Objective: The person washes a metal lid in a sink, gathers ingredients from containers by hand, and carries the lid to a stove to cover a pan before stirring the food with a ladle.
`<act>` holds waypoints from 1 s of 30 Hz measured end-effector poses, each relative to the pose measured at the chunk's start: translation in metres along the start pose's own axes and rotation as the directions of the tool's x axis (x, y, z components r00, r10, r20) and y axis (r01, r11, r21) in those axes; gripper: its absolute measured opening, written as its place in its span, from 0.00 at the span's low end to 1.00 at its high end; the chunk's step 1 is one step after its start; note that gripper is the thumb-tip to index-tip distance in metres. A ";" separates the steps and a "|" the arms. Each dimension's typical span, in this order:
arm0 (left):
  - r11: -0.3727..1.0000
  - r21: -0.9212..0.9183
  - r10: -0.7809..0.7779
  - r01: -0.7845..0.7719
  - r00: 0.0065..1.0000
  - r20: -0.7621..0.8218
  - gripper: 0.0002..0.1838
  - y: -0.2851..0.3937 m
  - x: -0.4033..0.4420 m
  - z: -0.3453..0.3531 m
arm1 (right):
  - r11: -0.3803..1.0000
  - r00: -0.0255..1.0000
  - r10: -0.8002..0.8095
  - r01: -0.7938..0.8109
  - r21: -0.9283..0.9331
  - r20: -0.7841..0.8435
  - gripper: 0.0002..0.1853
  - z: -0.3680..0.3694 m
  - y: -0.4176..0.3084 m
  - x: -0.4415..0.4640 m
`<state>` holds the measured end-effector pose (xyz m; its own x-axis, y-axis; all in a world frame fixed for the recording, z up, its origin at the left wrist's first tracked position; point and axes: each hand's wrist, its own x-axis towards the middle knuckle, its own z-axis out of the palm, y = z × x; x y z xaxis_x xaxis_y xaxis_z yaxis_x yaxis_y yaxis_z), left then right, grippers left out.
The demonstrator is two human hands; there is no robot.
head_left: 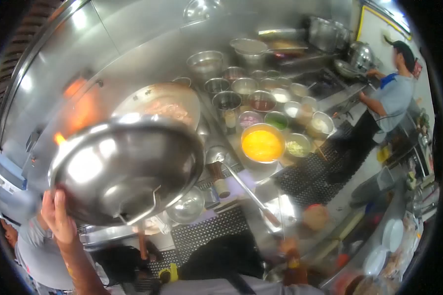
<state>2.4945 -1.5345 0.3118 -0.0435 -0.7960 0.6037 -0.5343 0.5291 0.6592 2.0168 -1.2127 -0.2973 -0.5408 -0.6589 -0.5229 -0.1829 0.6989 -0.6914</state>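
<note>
My left hand point(59, 216) grips the left rim of a large domed steel lid point(128, 167) with a bracket handle on its outer face. The lid is tilted, and its outside faces me. Behind it, a wok point(128, 98) holding pale pinkish food pieces is partly covered from view. My right hand point(291, 253) is low and right of centre, smeared by motion, so its fingers cannot be made out. Nearest to it is the wooden handle end of a long metal ladle point(243, 186), whose bowl lies on the counter.
Orange flame point(83, 105) rises left of the wok. Several metal containers of ingredients, including a bowl of yellow liquid point(263, 143), stand on the counter. Another person point(396, 86) works with a pan at the far right. A second person point(42, 250) is at lower left.
</note>
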 end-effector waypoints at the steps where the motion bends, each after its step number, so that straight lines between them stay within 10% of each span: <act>1: 1.000 0.002 -0.004 0.004 1.000 0.031 0.13 -0.005 0.008 -0.001 | 0.986 0.999 0.024 -0.018 0.163 -0.036 0.11 -0.002 0.013 -0.025; 3: 0.997 -0.072 -0.003 -0.001 0.999 -0.050 0.12 -0.002 0.023 0.021 | 0.708 0.926 0.377 -0.302 0.639 0.019 0.05 -0.006 0.020 -0.071; 9: 0.936 -0.351 -0.003 0.010 1.000 0.022 0.11 -0.022 0.071 0.041 | 0.722 0.792 0.255 0.225 0.655 -0.554 0.19 -0.011 -0.045 -0.166; 13: 0.918 -0.397 0.042 -0.012 0.997 0.067 0.13 -0.040 0.109 0.052 | 0.452 0.825 0.189 0.408 0.793 -0.533 0.25 -0.045 -0.140 -0.216; 17: 0.969 -0.110 0.214 -0.221 0.974 -0.073 0.16 -0.047 0.135 0.060 | 0.547 0.764 0.000 0.540 0.640 -0.645 0.18 -0.106 -0.179 -0.192; 24: 0.971 -0.146 0.170 -0.187 0.978 -0.118 0.15 -0.064 0.133 0.037 | 0.633 0.688 -0.137 0.615 0.471 -0.713 0.15 -0.098 -0.224 -0.170; 27: 0.953 -0.293 0.072 -0.073 0.997 -0.014 0.14 -0.063 0.113 0.014 | 0.837 0.580 -0.435 0.542 -0.072 -0.688 0.13 -0.082 -0.214 -0.163; 30: 0.953 -0.301 0.031 -0.038 0.999 -0.027 0.13 -0.062 0.098 -0.001 | 0.872 0.783 -0.276 0.448 0.198 -0.557 0.10 -0.069 -0.172 -0.151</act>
<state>2.5246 -1.6450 0.3306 -0.0376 -0.7712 0.6355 -0.2533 0.6225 0.7405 2.0729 -1.2140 -0.0652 -0.8305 -0.5539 0.0590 -0.2391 0.2588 -0.9359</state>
